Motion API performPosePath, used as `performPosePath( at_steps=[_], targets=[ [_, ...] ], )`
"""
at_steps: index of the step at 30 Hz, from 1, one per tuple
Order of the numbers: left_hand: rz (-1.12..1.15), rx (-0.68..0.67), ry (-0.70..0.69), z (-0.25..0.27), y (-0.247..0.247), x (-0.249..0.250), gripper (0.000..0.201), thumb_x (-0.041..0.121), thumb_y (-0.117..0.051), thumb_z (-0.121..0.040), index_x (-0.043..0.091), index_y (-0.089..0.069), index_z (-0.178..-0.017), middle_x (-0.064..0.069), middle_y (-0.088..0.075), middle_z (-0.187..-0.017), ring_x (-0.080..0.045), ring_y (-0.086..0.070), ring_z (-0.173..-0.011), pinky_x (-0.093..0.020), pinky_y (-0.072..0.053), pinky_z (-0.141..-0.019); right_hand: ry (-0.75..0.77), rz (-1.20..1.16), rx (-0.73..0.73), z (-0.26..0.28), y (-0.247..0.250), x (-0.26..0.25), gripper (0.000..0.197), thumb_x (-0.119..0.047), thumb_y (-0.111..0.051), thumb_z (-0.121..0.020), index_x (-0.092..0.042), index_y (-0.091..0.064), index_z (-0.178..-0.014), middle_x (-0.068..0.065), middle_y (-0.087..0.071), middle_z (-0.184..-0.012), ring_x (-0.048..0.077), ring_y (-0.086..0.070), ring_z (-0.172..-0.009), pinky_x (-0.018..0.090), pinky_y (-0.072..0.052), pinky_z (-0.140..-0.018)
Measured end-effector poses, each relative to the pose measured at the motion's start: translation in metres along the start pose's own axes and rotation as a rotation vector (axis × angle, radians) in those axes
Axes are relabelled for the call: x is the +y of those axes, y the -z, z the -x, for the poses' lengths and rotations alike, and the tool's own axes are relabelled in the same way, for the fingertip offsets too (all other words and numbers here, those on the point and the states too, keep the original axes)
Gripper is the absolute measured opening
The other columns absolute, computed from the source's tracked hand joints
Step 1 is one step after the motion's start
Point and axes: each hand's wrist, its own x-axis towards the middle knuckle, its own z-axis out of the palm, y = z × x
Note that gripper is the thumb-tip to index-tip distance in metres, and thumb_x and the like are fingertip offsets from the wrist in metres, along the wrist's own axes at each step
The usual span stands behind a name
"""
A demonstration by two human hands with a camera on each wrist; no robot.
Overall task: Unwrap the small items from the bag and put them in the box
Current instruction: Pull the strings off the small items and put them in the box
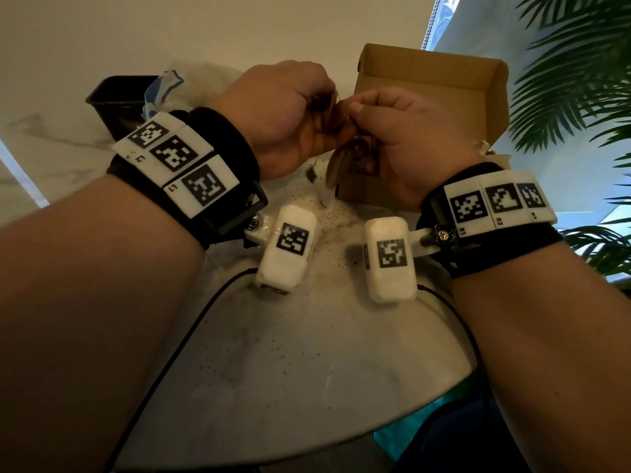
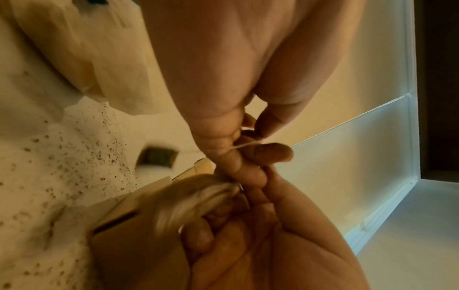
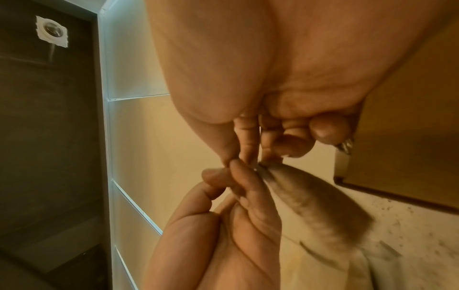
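Both hands meet above the table in front of the open cardboard box [image 1: 430,80]. My right hand [image 1: 358,112] pinches the top of a small brownish tea bag [image 1: 336,165], which hangs blurred below the fingers. My left hand [image 1: 319,99] pinches the thin string [image 2: 244,145] that comes off the bag's top. A small dark tag [image 1: 311,174] dangles beneath. In the right wrist view the tea bag [image 3: 310,202] hangs from the meeting fingertips, with the box [image 3: 410,137] behind. The crumpled plastic bag [image 1: 170,87] lies at the back left.
A black container [image 1: 116,100] stands at the back left beside the plastic bag. Dark tea crumbs [image 1: 327,216] are scattered over the white marble table [image 1: 273,370]. Green palm leaves [image 1: 580,80] hang at the right. Black cables run across the table near me.
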Motion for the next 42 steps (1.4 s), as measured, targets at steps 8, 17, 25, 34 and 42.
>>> performPosePath(
  at_steps=[8,17,25,34,42],
  targets=[
    [-0.048,-0.012,-0.016,-0.001,0.003,0.002,0.033,0.001,-0.042,-0.098,0.015,-0.046,-0.068,-0.003,-0.047,-0.071,-0.007,-0.043,-0.050,-0.026,-0.044,-0.056,0.012,0.079,-0.048,0.005,0.003,-0.002,0.015,-0.029,-0.071,-0.076,-0.025,-0.075,-0.090,0.007,-0.076,-0.098,0.028,-0.063,-0.088,0.038,-0.051,-0.072],
    [-0.038,-0.070,-0.014,0.003,0.006,0.006,0.030,0.008,-0.044,-0.101,0.020,-0.042,-0.074,0.001,-0.050,-0.078,-0.006,-0.034,-0.051,-0.021,-0.028,-0.048,0.048,0.198,-0.118,0.003,0.003,0.000,0.010,-0.013,-0.072,-0.086,-0.023,-0.071,-0.089,0.008,-0.075,-0.094,0.039,-0.069,-0.099,0.058,-0.053,-0.095],
    [-0.133,0.055,-0.088,0.002,0.010,0.005,0.020,0.001,-0.060,-0.093,0.018,-0.050,-0.096,0.002,-0.051,-0.074,-0.010,-0.044,-0.059,-0.026,-0.035,-0.052,-0.110,0.014,-0.090,0.000,0.000,-0.016,0.033,0.005,-0.040,-0.093,-0.011,-0.065,-0.079,0.006,-0.057,-0.076,0.016,-0.055,-0.066,0.033,-0.050,-0.070],
    [-0.434,0.083,0.052,0.002,0.012,-0.003,0.009,0.010,-0.065,-0.097,0.014,-0.072,-0.100,0.000,-0.068,-0.083,-0.011,-0.062,-0.064,-0.027,-0.056,-0.062,0.071,-0.604,0.133,-0.003,0.016,-0.008,0.037,-0.002,-0.039,-0.098,-0.007,-0.062,-0.126,0.014,-0.061,-0.102,0.020,-0.058,-0.077,0.031,-0.051,-0.063],
    [-0.497,0.168,0.080,0.000,0.013,-0.005,0.012,0.010,-0.065,-0.097,0.013,-0.074,-0.103,-0.002,-0.069,-0.089,-0.011,-0.066,-0.069,-0.024,-0.054,-0.058,0.062,-0.588,0.230,-0.010,0.017,-0.005,0.030,0.001,-0.047,-0.098,-0.011,-0.067,-0.116,0.009,-0.071,-0.096,0.020,-0.068,-0.079,0.031,-0.053,-0.061]
  ],
)
